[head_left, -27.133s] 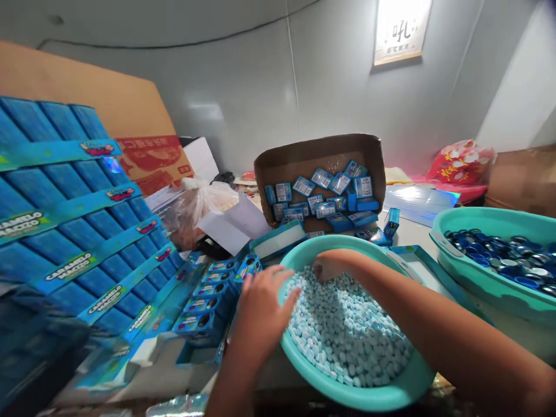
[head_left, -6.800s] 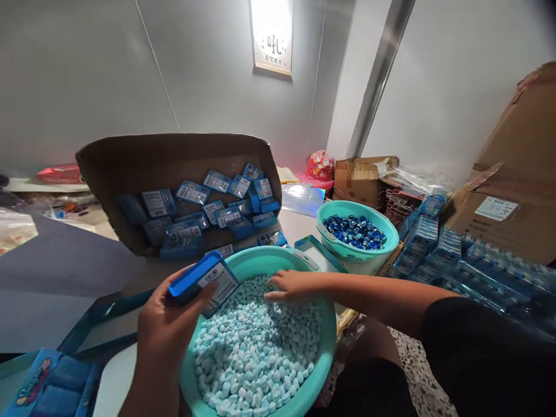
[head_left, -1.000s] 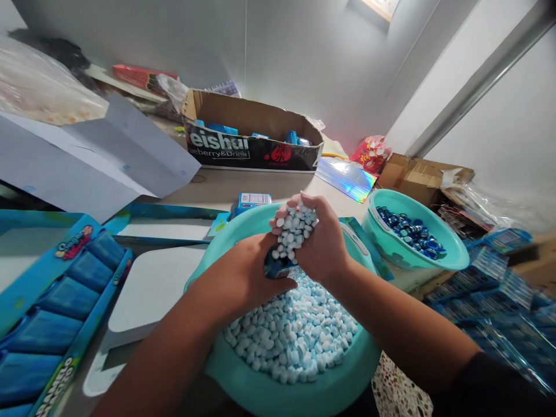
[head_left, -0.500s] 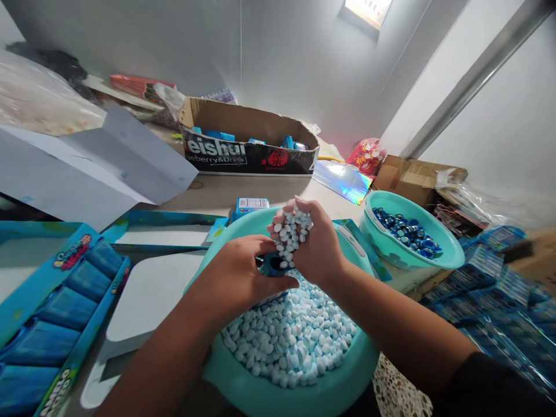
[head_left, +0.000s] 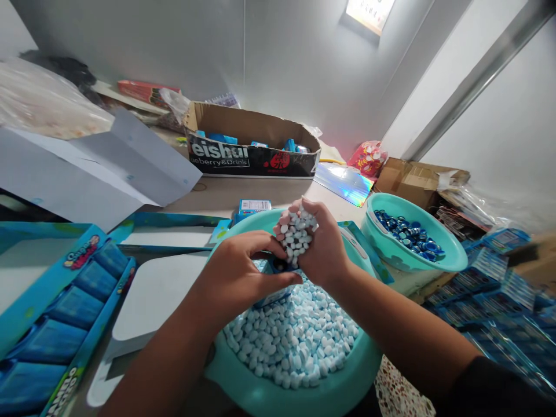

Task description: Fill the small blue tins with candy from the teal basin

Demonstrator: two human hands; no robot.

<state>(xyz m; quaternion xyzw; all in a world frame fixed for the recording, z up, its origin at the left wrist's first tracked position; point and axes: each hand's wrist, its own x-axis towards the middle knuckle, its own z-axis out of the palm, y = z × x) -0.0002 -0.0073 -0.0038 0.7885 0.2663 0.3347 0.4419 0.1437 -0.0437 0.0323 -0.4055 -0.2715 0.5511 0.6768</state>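
Observation:
My left hand (head_left: pixel 245 269) is closed around a small blue container (head_left: pixel 278 295) whose dark round mouth faces up, largely hidden by my fingers. Right beside that mouth, my right hand (head_left: pixel 324 246) is cupped and tilted, full of small white and pale blue candies (head_left: pixel 299 229). The lowest candies in the palm touch or nearly touch the container's mouth. Both hands are over a turquoise basin (head_left: pixel 234 376), which holds a large heap of the same loose candies (head_left: pixel 295 341).
A white scale (head_left: pixel 160 295) and a display box of blue packs (head_left: pixel 78 298) stand at left. A second turquoise basin (head_left: pixel 454 255) with blue caps (head_left: pixel 408 234) is at right. Behind stands a black-printed carton (head_left: pixel 256 164); stacked blue packs (head_left: pixel 482 284) fill the far right.
The candies in my right palm have thinned slightly, and the hand has shifted a little over the container's mouth. The whole view has moved slightly.

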